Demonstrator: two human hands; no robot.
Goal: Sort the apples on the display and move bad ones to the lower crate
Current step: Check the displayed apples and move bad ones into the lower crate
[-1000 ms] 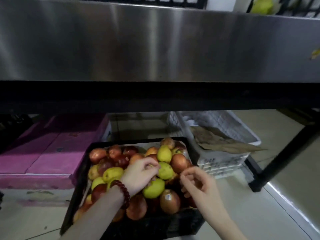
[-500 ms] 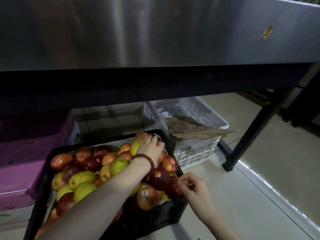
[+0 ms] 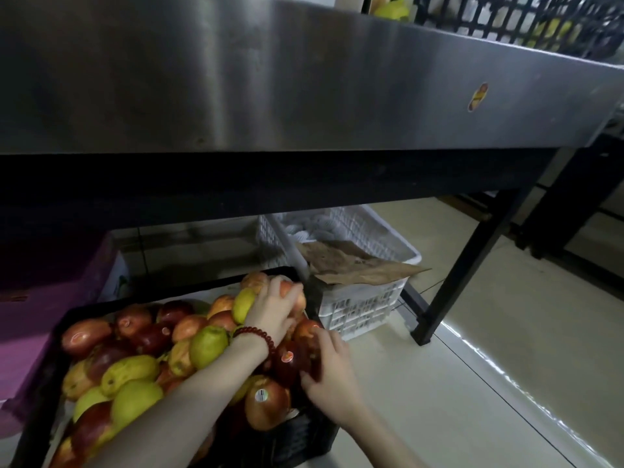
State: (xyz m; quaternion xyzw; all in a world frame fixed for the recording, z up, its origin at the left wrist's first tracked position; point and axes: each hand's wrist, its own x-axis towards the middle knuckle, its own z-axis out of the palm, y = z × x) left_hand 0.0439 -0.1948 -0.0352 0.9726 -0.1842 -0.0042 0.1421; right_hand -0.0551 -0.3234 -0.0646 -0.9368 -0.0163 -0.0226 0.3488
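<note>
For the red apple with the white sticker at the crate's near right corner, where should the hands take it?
Grip the red apple around its rounded sides, coming from above. It sits on top of the pile in the black crate, its upper face exposed; the crate wall blocks its near side, neighbouring fruit the left.

Single head view, angled down, close over crate (image 3: 304, 437) beneath shelf (image 3: 304, 79)

The left hand (image 3: 275, 310) covers most of a reddish apple (image 3: 293, 292), so the grip is not clear. The black crate (image 3: 297, 434) is cut off at bottom & left edge. Sticker (image 3: 477, 96) text on the steel shelf (image 3: 304, 89) is too small to read.
</note>
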